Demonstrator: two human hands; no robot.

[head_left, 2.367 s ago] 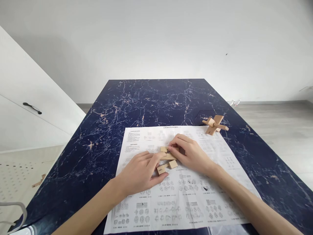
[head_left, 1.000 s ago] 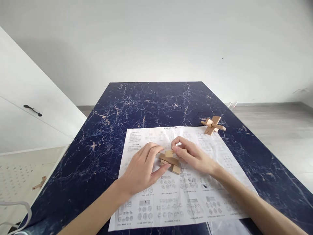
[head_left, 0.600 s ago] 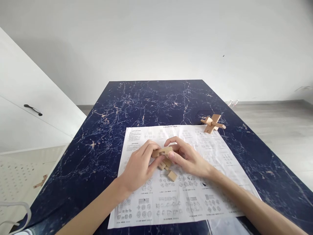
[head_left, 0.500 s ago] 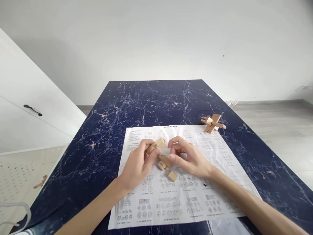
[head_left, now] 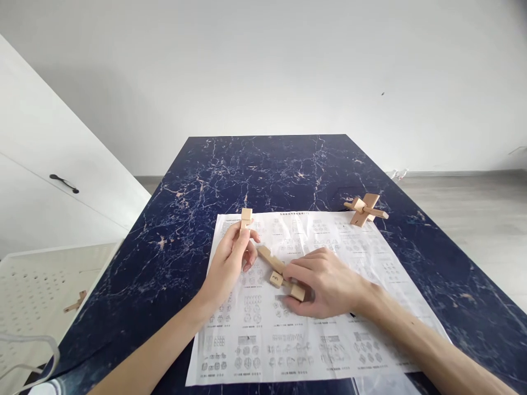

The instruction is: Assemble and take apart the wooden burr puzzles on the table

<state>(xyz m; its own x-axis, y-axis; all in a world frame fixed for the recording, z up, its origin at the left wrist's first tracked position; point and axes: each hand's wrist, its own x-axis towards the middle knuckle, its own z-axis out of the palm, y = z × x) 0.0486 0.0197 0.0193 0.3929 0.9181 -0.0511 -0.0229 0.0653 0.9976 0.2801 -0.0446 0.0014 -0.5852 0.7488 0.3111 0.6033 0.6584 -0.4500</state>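
A notched wooden puzzle piece [head_left: 246,215] stands upright in my left hand [head_left: 228,258], pinched between thumb and fingers above the paper's left part. Lower on the instruction sheet [head_left: 230,359], my right hand [head_left: 323,282] curls over loose wooden pieces. Its thumb and forefinger close around a notched wooden puzzle piece with a square end [head_left: 297,292]; its palm hides part of it. Against that lies a longer notched wooden stick [head_left: 269,258]. A block face marked with a dark figure [head_left: 276,278] shows beside them.
An assembled cross of wooden pieces [head_left: 364,209] stands at the sheet's upper right corner. The dark blue marbled table [head_left: 263,170] reaches toward the wall. At left, a white perforated seat [head_left: 33,291] carries another wooden piece [head_left: 76,302]. Clear plastic [head_left: 382,384] lies at the front edge.
My left hand has moved left and turned its wooden piece upright. My right hand has come down from beside it onto the loose pieces, fingers now around one.
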